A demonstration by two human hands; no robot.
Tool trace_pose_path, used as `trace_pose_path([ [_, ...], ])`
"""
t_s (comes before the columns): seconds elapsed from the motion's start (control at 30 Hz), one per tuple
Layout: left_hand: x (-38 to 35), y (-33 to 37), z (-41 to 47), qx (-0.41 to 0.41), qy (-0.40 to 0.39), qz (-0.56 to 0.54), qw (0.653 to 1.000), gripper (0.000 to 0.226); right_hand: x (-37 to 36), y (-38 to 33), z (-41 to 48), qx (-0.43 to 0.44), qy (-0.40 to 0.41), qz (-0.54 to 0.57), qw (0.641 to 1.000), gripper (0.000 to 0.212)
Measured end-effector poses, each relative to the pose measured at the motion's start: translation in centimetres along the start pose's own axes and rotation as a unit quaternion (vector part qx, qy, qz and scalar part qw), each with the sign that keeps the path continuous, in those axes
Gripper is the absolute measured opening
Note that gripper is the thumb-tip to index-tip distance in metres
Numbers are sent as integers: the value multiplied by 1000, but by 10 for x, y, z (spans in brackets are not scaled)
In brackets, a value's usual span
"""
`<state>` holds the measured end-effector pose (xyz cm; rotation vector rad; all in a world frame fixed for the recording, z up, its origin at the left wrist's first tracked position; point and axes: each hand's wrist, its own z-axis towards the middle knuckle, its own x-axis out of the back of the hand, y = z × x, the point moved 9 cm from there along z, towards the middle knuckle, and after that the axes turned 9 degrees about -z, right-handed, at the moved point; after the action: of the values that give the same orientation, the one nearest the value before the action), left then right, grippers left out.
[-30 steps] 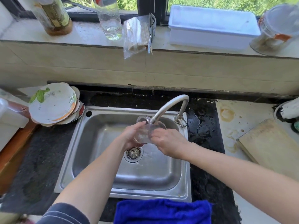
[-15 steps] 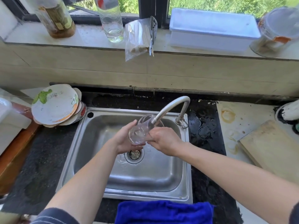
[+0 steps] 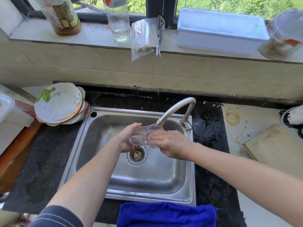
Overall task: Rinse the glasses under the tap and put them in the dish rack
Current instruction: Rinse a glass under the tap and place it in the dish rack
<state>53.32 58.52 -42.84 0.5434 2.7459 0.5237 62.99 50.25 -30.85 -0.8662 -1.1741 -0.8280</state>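
Observation:
A clear glass lies on its side over the steel sink, its mouth turned up toward the spout of the curved tap. My left hand cups the glass's base end from the left. My right hand grips the glass from the right, fingers around its wall. Both hands hover above the drain strainer. I cannot tell whether water is running.
Stacked plates sit left of the sink. A blue cloth hangs over the front counter edge. A wooden board lies at right. Bottles, a bag of sticks and a white tub stand on the windowsill.
The glass has been tilted over and turned between my hands, its base swinging left and down. Both hands stayed under the tap spout.

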Motion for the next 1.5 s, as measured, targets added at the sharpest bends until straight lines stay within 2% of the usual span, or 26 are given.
trace_pose_path([
  [0.1, 9, -3, -6, 15, 18, 29, 999, 36, 7, 1, -13, 32, 22, -31, 999, 32],
  [0.2, -7, -10, -10, 26, 10, 50, 998, 39, -9, 0, 5, -18, -5, -56, 998, 32],
  [0.27, -3, -5, -7, 15, 16, 47, 999, 39, -14, -3, 3, -5, -6, -33, 999, 34],
  [0.33, 12, -3, -6, 7, 30, 41, 999, 39, -3, 0, -17, 18, 27, -15, 999, 38],
  [0.37, 20, -4, -5, 3, 32, 27, 999, 39, 4, 8, -27, -2, 44, -15, 999, 38],
  [0.4, 25, -7, -3, -4, 28, 10, 1000, 39, 10, 21, -34, -61, 60, -1, 996, 36],
  [0.43, 25, -10, -3, -9, 15, -5, 1000, 39, 15, 36, -40, -155, 69, 34, 985, 33],
  [0.47, 19, -13, -2, -17, -4, -17, 1000, 37, 11, 53, -46, -269, 71, 104, 955, 32],
  [0.5, 11, -15, -1, -28, -25, -29, 999, 35, 0, 63, -49, -379, 52, 206, 901, 35],
  [0.57, -10, -15, 0, -63, -62, -53, 995, 28, -31, 56, -46, -525, -9, 433, 733, 47],
  [0.6, -18, -14, -1, -85, -74, -67, 991, 24, -41, 48, -45, -566, -22, 499, 656, 47],
  [0.63, -23, -12, -1, -104, -79, -81, 988, 21, -45, 44, -45, -592, -24, 536, 602, 44],
  [0.7, -25, -10, -2, -135, -75, -116, 981, 17, -50, 39, -53, -615, -28, 589, 524, 49],
  [0.73, -25, -8, -4, -146, -74, -139, 977, 15, -51, 35, -56, -609, -43, 604, 513, 55],
  [0.8, -21, -8, -2, -151, -61, -158, 974, 14, -51, 36, -63, -598, -55, 594, 535, 68],
  [0.87, -24, -7, -2, -145, -44, -112, 982, 16, -41, 43, -62, -589, -12, 557, 586, 74],
  [0.93, -31, -2, -3, -154, -37, -63, 985, 21, -22, 53, -52, -544, 11, 471, 695, 70],
  [1.0, -36, 6, -4, -173, -23, -19, 984, 19, -5, 53, -43, -485, -36, 364, 795, 75],
  [1.03, -39, 10, -5, -185, -12, 6, 983, 13, -1, 53, -43, -467, -54, 328, 820, 80],
  [1.07, -40, 13, -7, -201, 1, 38, 979, 11, 0, 55, -44, -461, -59, 314, 828, 81],
  [1.13, -44, 26, -12, -263, 38, 132, 955, 13, 0, 58, -50, -466, -40, 349, 812, 81],
  [1.23, -53, 44, -30, -345, 80, 286, 891, 19, -11, 68, -61, -481, -5, 456, 749, 80],
  [1.3, -52, 47, -37, -356, 89, 311, 877, 29, -16, 72, -63, -477, 8, 511, 715, 77],
  [1.4, -51, 37, -40, -334, 61, 249, 907, 28, -26, 76, -63, -503, 56, 576, 642, 70],
  [1.5, -60, 11, -38, -220, -22, 195, 956, 16, -45, 75, -65, -548, 98, 633, 538, 71],
])
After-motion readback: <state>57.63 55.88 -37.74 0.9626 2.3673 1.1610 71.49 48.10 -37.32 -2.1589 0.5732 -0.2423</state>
